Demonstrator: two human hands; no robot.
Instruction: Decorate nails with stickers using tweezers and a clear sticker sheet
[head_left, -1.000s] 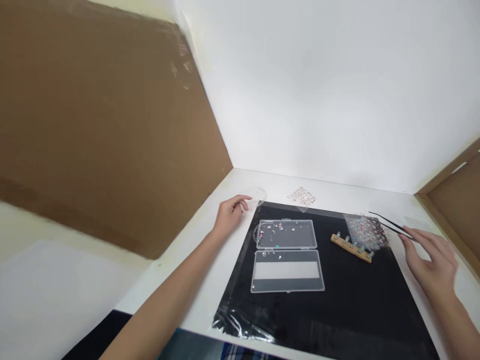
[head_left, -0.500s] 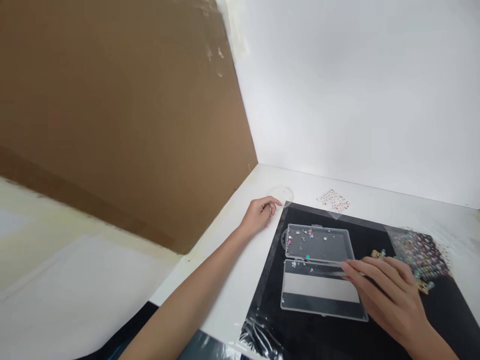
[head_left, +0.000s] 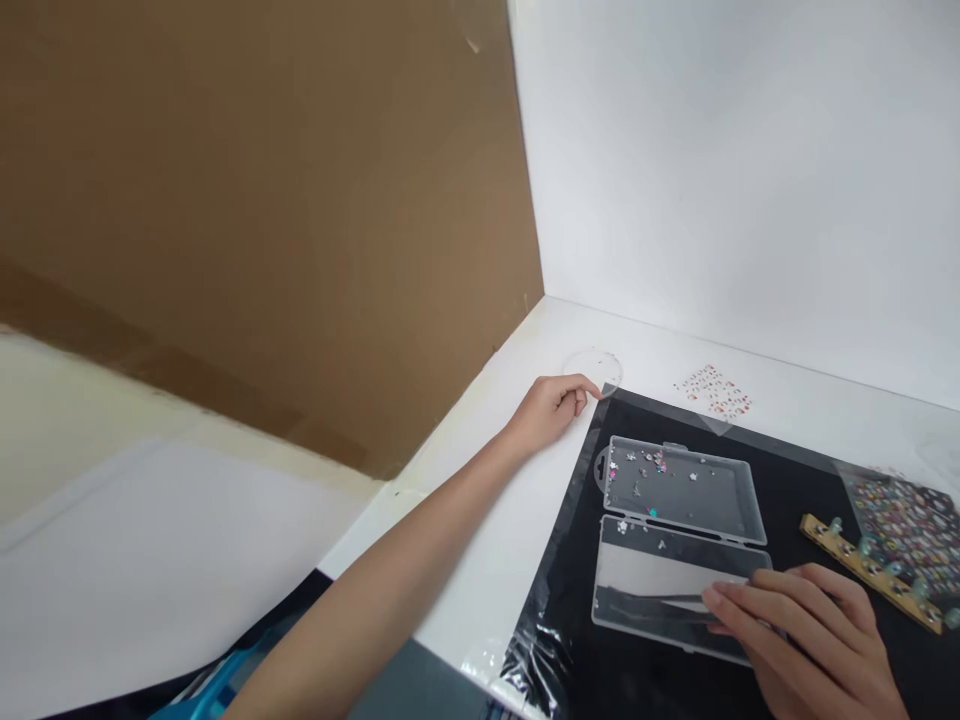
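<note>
My right hand (head_left: 806, 630) is closed around a pair of thin metal tweezers (head_left: 660, 603), whose tips point left over the near half of an opened clear plastic case (head_left: 682, 643). Small star-shaped and coloured nail gems (head_left: 652, 463) lie scattered in the far half of that case, with a few more in the near half. A white strip crosses the near half. My left hand (head_left: 555, 408) rests on the white table by the far left corner of the black mat (head_left: 555, 600). Its index finger is stretched out, the others curl loosely, and it holds nothing.
Right of the case lies a wooden strip (head_left: 862, 565) with nail tips on it, next to a colourful sticker sheet (head_left: 911, 530). Behind the mat are another sticker sheet (head_left: 716, 393) and a clear round disc (head_left: 596, 368). A brown board (head_left: 300, 220) stands at the left.
The tweezers have moved from the upper part of the case's near half down to its lower part. The camera view has shifted, uncovering more of the wooden strip. My left hand stays on the table.
</note>
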